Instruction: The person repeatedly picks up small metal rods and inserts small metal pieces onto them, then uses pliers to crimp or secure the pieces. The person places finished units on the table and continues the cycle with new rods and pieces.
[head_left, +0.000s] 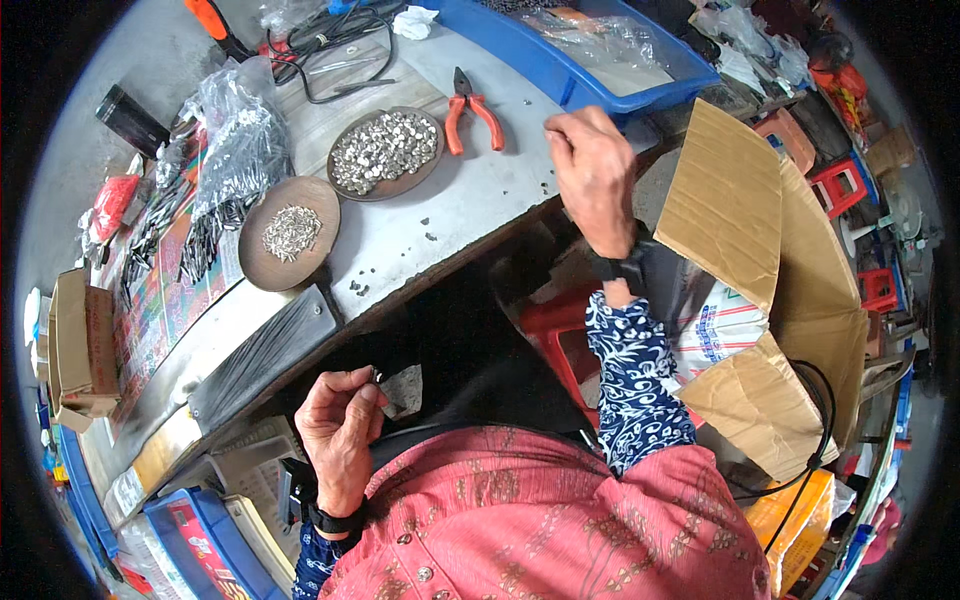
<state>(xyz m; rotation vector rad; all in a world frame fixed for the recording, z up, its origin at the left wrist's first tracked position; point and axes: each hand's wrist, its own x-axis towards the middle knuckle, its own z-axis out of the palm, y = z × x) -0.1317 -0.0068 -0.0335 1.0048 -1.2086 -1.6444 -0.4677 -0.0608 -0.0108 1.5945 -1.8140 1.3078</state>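
My left hand (pixel 340 430) is low in front of my lap, left of centre, with thumb and forefinger pinched on a small dark metal piece (pixel 378 376). Its exact kind is too small to make out. Beyond the table's front edge, my right hand (pixel 595 175) is raised with its fingers curled closed. Whatever may be in those fingers is hidden. Closest to it are the orange-handled pliers (pixel 474 112) and the blue tray (pixel 560 75). A round dish (pixel 436 170) of small silvery discs and a brown dish (pixel 255 265) of short silvery pins stand on the table.
Left on the table lie a clear plastic bag (pixel 240 120) and several dark slender metal parts (pixel 205 245). Black cable (pixel 385 70) coils at the back. An open cardboard box (pixel 725 190) stands beside my right forearm. A blue bin (pixel 215 545) is at the lower left.
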